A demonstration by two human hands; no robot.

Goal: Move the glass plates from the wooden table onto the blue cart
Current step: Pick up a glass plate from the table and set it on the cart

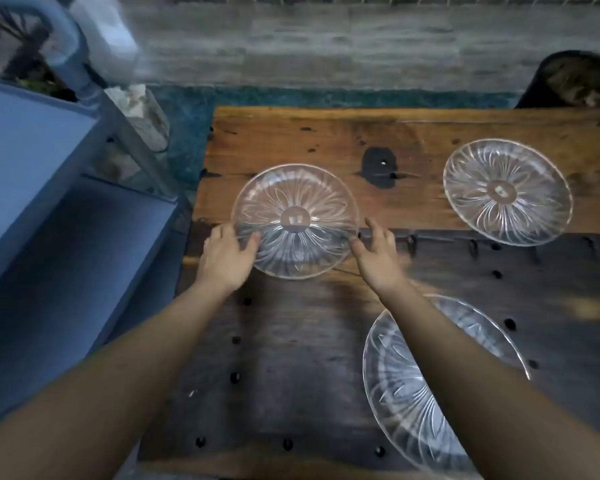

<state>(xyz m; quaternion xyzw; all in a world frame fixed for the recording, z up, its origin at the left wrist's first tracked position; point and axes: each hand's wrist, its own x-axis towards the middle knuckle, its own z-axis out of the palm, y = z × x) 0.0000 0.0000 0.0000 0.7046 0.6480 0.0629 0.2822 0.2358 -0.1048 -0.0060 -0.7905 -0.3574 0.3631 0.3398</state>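
Glass, clear with a cut petal pattern fanning out from the centre, that's all three plates. Starting at the left: the cart (32,161) sits just beside the table (291,140), its blue shelves bare in the parts you can see, top shelf nearer the camera's height and a lower one stepping in toward the table edge. Only a narrow gap between cart and table.

The left hand (227,256) is half closed on the left rim of the near-left plate (294,221), thumb (252,242) lying over the glass, fingers curled at the edge. The right hand (376,252) is spread at the plate's right rim, fingertips touching or just at the edge. Can't tell if it has actually clamped on yet. The plate looks level, and I can't say whether it's lifted or resting on the wood.

Right of that there's open wood, then the far plate (507,191) near the right edge, well apart from the held one. The third plate (413,393) lies close to the camera, partly hidden under the right forearm. The table's near half is darker and dotted with holes.
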